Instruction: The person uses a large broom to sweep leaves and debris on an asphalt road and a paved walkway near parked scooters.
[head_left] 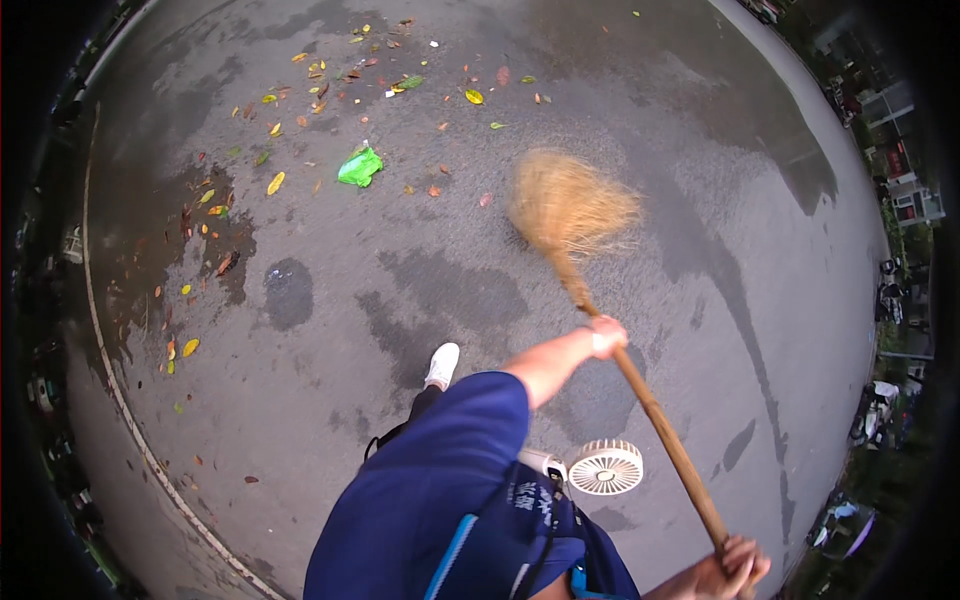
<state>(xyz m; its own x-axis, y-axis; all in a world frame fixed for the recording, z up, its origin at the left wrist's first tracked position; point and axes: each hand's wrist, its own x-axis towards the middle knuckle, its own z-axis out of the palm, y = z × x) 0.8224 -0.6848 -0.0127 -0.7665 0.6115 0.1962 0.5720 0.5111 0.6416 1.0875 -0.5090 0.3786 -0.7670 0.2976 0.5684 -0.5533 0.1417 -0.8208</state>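
Both hands gripped one straw broom (600, 290): the left hand (607, 335) clenched around the wooden handle partway down, the right hand (735, 570) clenched at its top end. Its long axis ran diagonally from lower right up to upper left, bristle head pointing away over wet asphalt (450, 290), near scattered leaves (300, 110) and a green wrapper (360, 167)

Fallen leaves (275, 183) and a green wrapper (360, 167) litter the damp pavement (760, 300).
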